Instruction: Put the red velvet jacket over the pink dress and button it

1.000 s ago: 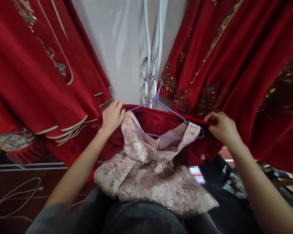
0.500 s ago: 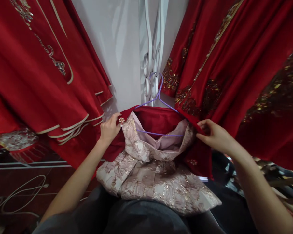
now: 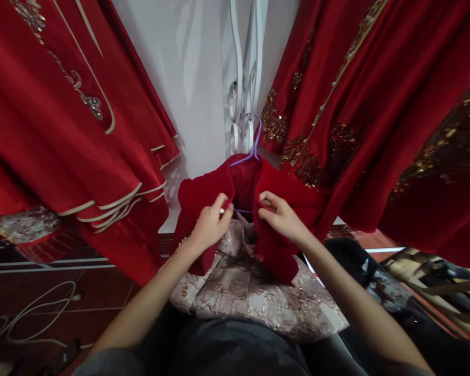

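A small red velvet jacket (image 3: pixel 198 196) hangs over a pink brocade dress (image 3: pixel 258 300) on a purple wire hanger (image 3: pixel 250 138). The hanger's hook catches on a white metal scroll rack (image 3: pixel 243 94). My left hand (image 3: pixel 211 224) pinches the jacket's left front edge. My right hand (image 3: pixel 280 216) pinches the right front edge. The two edges meet at the middle of the chest, with both hands closed and almost touching. The dress skirt spreads over my lap.
Long red embroidered gowns hang at the left (image 3: pixel 62 115) and at the right (image 3: pixel 376 104). A white wall (image 3: pixel 196 78) stands behind. A pale cable (image 3: pixel 35 313) lies on the dark red floor at the lower left. Dark clutter sits at the lower right.
Both hands have drawn the red jacket's front edges inward from the hanger's ends to the centre. The jacket now covers the dress bodice that showed before.
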Motion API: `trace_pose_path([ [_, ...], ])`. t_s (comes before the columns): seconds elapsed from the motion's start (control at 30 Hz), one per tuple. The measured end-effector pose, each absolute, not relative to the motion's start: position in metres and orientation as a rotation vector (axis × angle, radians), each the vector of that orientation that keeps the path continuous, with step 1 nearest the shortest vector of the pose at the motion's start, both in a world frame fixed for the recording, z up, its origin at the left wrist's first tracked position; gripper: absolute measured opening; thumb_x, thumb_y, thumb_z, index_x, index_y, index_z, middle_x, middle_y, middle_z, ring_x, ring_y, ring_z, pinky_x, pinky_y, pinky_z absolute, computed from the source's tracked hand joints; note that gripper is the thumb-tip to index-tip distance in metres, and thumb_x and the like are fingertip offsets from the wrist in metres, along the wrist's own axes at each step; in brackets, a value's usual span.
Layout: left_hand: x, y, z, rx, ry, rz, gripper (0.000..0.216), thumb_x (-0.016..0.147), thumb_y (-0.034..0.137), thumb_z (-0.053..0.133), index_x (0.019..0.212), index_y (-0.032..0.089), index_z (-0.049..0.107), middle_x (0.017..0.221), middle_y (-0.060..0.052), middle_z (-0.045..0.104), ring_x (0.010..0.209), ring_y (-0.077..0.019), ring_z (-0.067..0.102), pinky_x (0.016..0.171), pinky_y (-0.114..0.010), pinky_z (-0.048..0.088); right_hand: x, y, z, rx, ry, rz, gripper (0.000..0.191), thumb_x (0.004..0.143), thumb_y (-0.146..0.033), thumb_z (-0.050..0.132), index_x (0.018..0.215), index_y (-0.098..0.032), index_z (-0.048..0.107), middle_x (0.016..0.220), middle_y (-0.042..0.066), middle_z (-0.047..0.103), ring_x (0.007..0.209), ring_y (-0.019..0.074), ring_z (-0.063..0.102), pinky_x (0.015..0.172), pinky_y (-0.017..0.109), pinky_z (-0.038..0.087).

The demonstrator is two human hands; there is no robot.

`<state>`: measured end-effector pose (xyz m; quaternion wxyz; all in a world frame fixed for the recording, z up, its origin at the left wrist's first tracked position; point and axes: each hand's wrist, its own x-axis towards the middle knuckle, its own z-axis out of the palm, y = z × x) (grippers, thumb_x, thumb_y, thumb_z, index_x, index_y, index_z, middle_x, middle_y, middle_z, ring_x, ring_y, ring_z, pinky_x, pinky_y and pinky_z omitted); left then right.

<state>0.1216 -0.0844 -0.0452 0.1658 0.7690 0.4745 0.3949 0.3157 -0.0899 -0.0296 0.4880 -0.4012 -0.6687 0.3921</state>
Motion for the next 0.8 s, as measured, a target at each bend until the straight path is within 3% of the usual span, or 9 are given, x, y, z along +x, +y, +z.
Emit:
trace_pose_path([
  [0.27,0.140,-0.094,-0.055,2.292,1.390,1.005,0.011,0.086,0.027,0.051,0.097,0.023,0.050,0.068,0.000,0.059,0.060,-0.0173,0.061,0.057,-0.025,0.041,0.301,-0.102,-0.054,-0.863,-1.471,1.045,0.024,0.070,-0.018,0.061,0.088,-0.023,0.047,0.088,-0.001,0.055,0.085,0.0132,0.057,0.080,0.027,0.048],
  [0.43,0.134,-0.092,-0.072,1.871,1.271,1.365,0.032,0.078,0.023,0.064,0.101,0.024,0.042,0.085,-0.001,0.065,0.078,-0.0149,0.066,0.071,-0.026,0.053,0.307,-0.109,-0.072,-0.837,-1.432,1.145,0.040,0.072,-0.026,0.071,0.108,-0.027,0.052,0.105,0.002,0.057,0.096,0.0148,0.059,0.084,0.029,0.052],
  [0.63,0.131,-0.096,-0.075,1.758,1.047,1.354,0.014,0.078,0.022,0.065,0.084,0.020,0.053,0.085,-0.002,0.070,0.083,-0.0149,0.070,0.082,-0.028,0.056,0.307,-0.107,-0.077,-0.798,-1.432,1.122,0.024,0.080,-0.033,0.068,0.101,-0.025,0.060,0.102,0.003,0.064,0.097,0.0151,0.062,0.089,0.031,0.052],
  [0.8,0.130,-0.099,-0.075,1.799,1.073,1.350,0.008,0.080,0.022,0.064,0.087,0.020,0.059,0.088,-0.002,0.072,0.084,-0.0153,0.071,0.083,-0.028,0.057,0.306,-0.106,-0.079,-0.800,-1.381,1.112,0.022,0.078,-0.032,0.071,0.096,-0.023,0.064,0.098,0.003,0.067,0.093,0.0157,0.064,0.088,0.031,0.053],
])
